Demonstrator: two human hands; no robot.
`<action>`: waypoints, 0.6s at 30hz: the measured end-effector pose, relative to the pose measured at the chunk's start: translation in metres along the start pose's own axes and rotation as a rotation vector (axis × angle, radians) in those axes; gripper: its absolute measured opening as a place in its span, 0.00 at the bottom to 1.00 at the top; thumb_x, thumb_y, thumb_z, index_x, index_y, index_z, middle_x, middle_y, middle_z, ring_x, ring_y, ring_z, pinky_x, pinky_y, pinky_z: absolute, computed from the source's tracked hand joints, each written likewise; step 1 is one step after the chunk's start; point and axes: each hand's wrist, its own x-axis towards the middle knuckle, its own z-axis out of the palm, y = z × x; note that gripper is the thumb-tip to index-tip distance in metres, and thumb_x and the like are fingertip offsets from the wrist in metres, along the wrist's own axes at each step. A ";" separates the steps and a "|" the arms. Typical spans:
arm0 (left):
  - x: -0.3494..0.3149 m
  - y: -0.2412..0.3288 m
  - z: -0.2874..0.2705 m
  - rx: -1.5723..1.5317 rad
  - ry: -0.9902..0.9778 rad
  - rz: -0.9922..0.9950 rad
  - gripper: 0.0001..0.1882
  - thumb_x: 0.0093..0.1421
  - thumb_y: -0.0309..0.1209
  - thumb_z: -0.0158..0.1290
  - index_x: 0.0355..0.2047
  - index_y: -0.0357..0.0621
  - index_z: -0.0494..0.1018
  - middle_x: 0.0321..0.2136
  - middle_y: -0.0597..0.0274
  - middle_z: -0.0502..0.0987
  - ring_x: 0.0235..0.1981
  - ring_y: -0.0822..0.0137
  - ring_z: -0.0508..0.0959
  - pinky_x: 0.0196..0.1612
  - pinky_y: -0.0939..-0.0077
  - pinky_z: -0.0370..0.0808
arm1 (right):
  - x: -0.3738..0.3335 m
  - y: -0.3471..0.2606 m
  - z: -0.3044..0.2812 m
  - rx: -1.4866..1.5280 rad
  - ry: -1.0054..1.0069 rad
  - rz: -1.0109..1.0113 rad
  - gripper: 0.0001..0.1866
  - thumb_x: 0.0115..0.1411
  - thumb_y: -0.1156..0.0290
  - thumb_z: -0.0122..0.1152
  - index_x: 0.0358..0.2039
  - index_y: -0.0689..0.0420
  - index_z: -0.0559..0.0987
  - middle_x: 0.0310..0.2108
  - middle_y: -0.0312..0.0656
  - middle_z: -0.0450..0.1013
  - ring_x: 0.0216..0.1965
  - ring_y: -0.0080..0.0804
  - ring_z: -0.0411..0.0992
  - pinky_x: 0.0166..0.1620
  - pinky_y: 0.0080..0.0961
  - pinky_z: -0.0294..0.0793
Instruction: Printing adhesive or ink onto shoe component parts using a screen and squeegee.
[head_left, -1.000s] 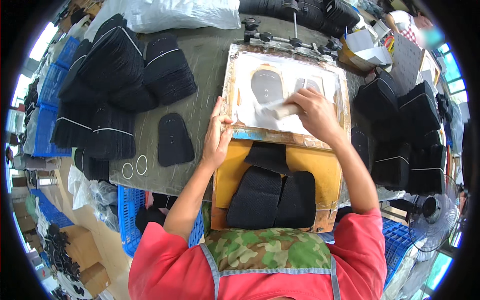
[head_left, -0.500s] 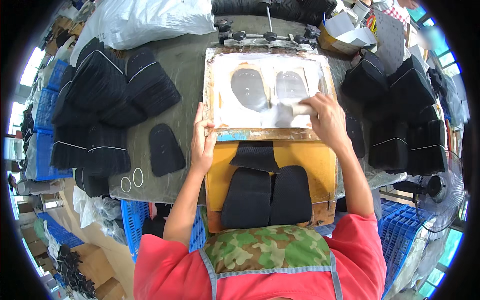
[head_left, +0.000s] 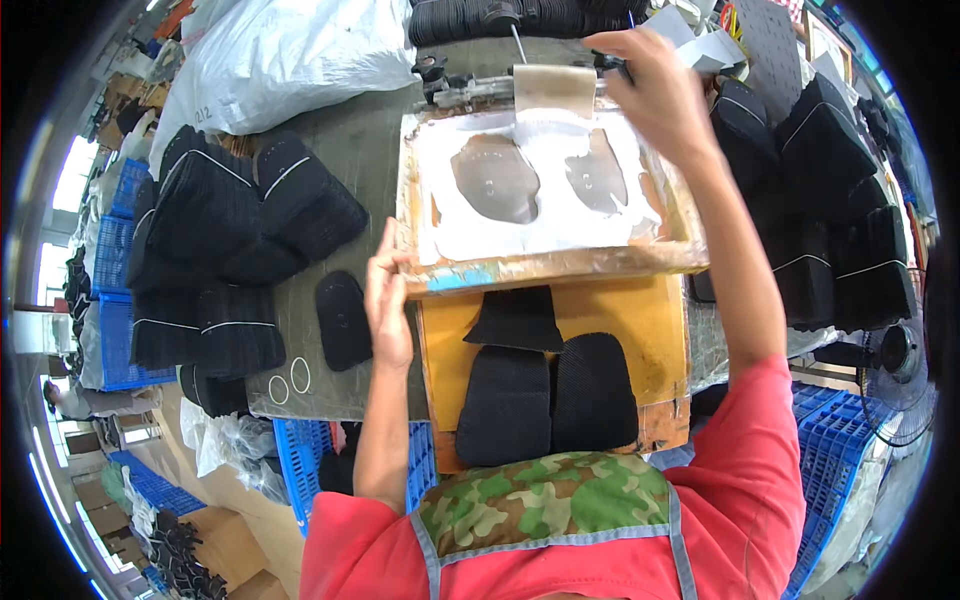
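A wooden screen-printing frame (head_left: pixel 560 268) lies before me, its mesh smeared with white ink (head_left: pixel 465 240) around two dark, rounded openings. Its near edge looks slightly raised. My left hand (head_left: pixel 388 300) grips the frame's near left corner. Against the far rail leans a squeegee (head_left: pixel 555 92) with a pale, wide blade, white ink along its lower edge. Just right of the squeegee, my right hand (head_left: pixel 655 95) is in the air, somewhat blurred, fingers stretched out and apart from it. On the yellow board (head_left: pixel 650 350) below the frame lie several black fabric pieces (head_left: pixel 505 405).
Bundles of black pieces (head_left: pixel 215 205) tied with white bands stand at left, more bundles (head_left: pixel 815 150) at right. A single black piece (head_left: pixel 343 320) and two white rings (head_left: pixel 300 375) lie left. A white sack (head_left: pixel 290 65), a hinge clamp (head_left: pixel 470 92) and a fan (head_left: pixel 897 375) surround the table.
My right hand has let go of the squeegee, now leaning at the far rail, and moved up and away. The frame's near edge has lifted a little, my left hand still on it.
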 end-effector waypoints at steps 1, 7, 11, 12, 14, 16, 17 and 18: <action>0.005 0.008 -0.008 -0.019 -0.011 0.080 0.18 0.70 0.40 0.38 0.48 0.38 0.68 0.68 0.36 0.51 0.71 0.51 0.51 0.71 0.57 0.44 | -0.002 -0.025 -0.028 0.228 -0.036 0.077 0.12 0.53 0.77 0.58 0.39 0.60 0.81 0.40 0.43 0.77 0.40 0.36 0.75 0.46 0.30 0.73; 0.077 0.067 -0.003 0.212 0.023 0.277 0.28 0.72 0.46 0.33 0.63 0.38 0.58 0.63 0.45 0.63 0.67 0.57 0.60 0.69 0.62 0.51 | -0.047 -0.064 -0.134 0.747 -0.866 0.036 0.11 0.52 0.75 0.63 0.37 0.62 0.82 0.35 0.46 0.80 0.40 0.40 0.79 0.46 0.33 0.76; 0.090 0.091 -0.008 0.285 -0.004 0.190 0.29 0.72 0.45 0.37 0.64 0.36 0.57 0.63 0.47 0.64 0.65 0.59 0.62 0.68 0.63 0.54 | -0.094 -0.048 -0.067 0.400 -0.763 0.201 0.14 0.51 0.79 0.62 0.40 0.62 0.80 0.41 0.48 0.78 0.46 0.46 0.76 0.51 0.35 0.73; 0.086 0.093 -0.003 0.282 -0.022 0.194 0.29 0.72 0.45 0.37 0.64 0.36 0.57 0.63 0.47 0.64 0.65 0.59 0.62 0.68 0.63 0.54 | -0.105 -0.034 -0.048 0.418 -0.724 0.386 0.14 0.52 0.80 0.61 0.41 0.62 0.80 0.42 0.48 0.78 0.47 0.45 0.76 0.52 0.34 0.73; 0.066 0.104 0.013 0.218 0.251 0.232 0.29 0.71 0.41 0.39 0.65 0.35 0.56 0.63 0.44 0.63 0.65 0.56 0.62 0.68 0.60 0.54 | -0.119 0.000 -0.010 0.342 -0.630 0.420 0.14 0.55 0.76 0.61 0.44 0.60 0.80 0.41 0.47 0.78 0.44 0.43 0.77 0.49 0.36 0.75; 0.029 0.122 0.008 -0.164 0.094 0.359 0.28 0.68 0.34 0.41 0.66 0.33 0.54 0.63 0.36 0.61 0.66 0.43 0.60 0.70 0.50 0.49 | -0.128 0.013 0.021 0.285 -0.556 0.498 0.15 0.55 0.74 0.62 0.45 0.59 0.80 0.41 0.47 0.78 0.44 0.44 0.77 0.48 0.36 0.75; 0.014 0.134 0.024 -0.558 -0.106 0.341 0.26 0.67 0.34 0.43 0.62 0.34 0.57 0.54 0.44 0.67 0.57 0.48 0.67 0.65 0.53 0.58 | -0.131 0.017 0.034 0.215 -0.501 0.577 0.17 0.54 0.72 0.64 0.45 0.58 0.79 0.40 0.47 0.78 0.43 0.45 0.77 0.48 0.37 0.75; 0.002 0.158 0.050 -0.673 -0.137 0.196 0.16 0.67 0.34 0.45 0.52 0.40 0.60 0.41 0.56 0.64 0.44 0.58 0.68 0.55 0.60 0.63 | -0.133 0.020 0.040 0.145 -0.507 0.623 0.17 0.54 0.69 0.65 0.45 0.58 0.79 0.40 0.47 0.78 0.43 0.45 0.77 0.47 0.38 0.75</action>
